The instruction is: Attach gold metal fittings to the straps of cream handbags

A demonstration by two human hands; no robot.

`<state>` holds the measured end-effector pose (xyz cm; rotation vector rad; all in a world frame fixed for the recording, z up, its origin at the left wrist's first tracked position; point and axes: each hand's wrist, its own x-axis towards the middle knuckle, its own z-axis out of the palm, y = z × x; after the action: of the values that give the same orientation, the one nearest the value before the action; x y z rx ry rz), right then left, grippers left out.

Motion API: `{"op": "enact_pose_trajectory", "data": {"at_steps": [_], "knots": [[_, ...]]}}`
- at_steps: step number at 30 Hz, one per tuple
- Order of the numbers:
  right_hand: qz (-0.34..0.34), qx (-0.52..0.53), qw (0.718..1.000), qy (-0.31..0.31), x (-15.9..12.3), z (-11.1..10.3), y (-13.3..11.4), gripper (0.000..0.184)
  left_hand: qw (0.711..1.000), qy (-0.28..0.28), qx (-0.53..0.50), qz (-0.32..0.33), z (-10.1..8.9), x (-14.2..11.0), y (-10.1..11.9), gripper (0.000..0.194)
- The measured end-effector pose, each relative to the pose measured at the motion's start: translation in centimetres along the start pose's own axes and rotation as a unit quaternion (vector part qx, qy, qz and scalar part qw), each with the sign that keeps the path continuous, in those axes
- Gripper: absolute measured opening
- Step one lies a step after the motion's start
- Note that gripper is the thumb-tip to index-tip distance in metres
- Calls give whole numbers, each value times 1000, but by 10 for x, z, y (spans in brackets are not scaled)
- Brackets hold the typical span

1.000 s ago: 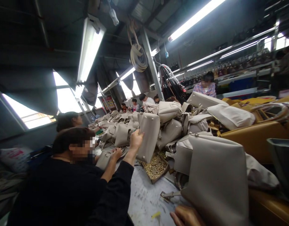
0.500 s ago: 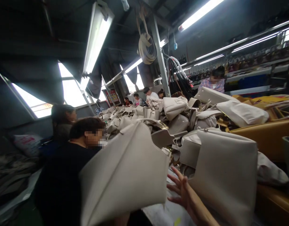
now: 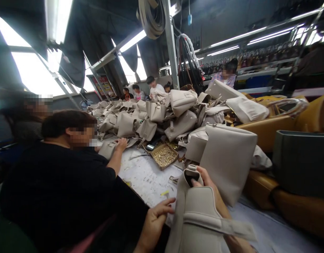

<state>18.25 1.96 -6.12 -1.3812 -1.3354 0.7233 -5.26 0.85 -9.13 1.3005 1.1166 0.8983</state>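
Note:
A beige handbag (image 3: 196,211) stands tilted in front of me at the table's near edge, its flap and a loose strap facing me. My right hand (image 3: 211,184) grips its upper edge at the far right, the thumb at the dark side opening and the fingers round the outside. To the left of the bag is my left hand (image 3: 155,219), its index finger stretched out and fingertips close to the bag's side; whether they touch it I cannot tell. The bag's underside is out of view.
A shallow box (image 3: 164,156) of small gold-coloured metal pieces sits on the white worktable (image 3: 141,175). Beige bags (image 3: 151,112) are heaped behind it, with a large one (image 3: 227,158) at right. Mustard bags (image 3: 270,121) and a dark bag (image 3: 301,161) lie further right. A co-worker (image 3: 64,182) sits close at left.
The handbag has come down and to the right from its raised position at left. My right hand, spread beside it before, now grips its edge. My left hand has come into view.

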Motion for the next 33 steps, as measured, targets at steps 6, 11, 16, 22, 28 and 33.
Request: {"op": "enact_pose_trajectory", "data": {"at_steps": [6, 11, 16, 22, 28, 33], "knots": [[-29, -63, 998, -6, 1, -4, -22, 31, 995, 11, -40, 95, 5, 34, 55, 57], [-51, -79, 994, -49, 21, 4, -24, 36, 990, -115, 7, 76, 16, 65, 87, 78], [-90, -49, 992, -72, 38, 4, -11, 34, 989, -105, 65, 77, 15, 94, 98, 62], [-81, 12, 990, -119, 41, -1, 3, 46, 986, -139, 88, -1, 5, 108, 102, 44], [-90, -1, 993, -72, 37, -4, 0, 30, 975, -194, 101, 30, 2, 105, 106, 44], [-92, 14, 992, -89, 35, -6, -4, 21, 971, -230, 48, -47, -17, 110, 100, 46]]}}
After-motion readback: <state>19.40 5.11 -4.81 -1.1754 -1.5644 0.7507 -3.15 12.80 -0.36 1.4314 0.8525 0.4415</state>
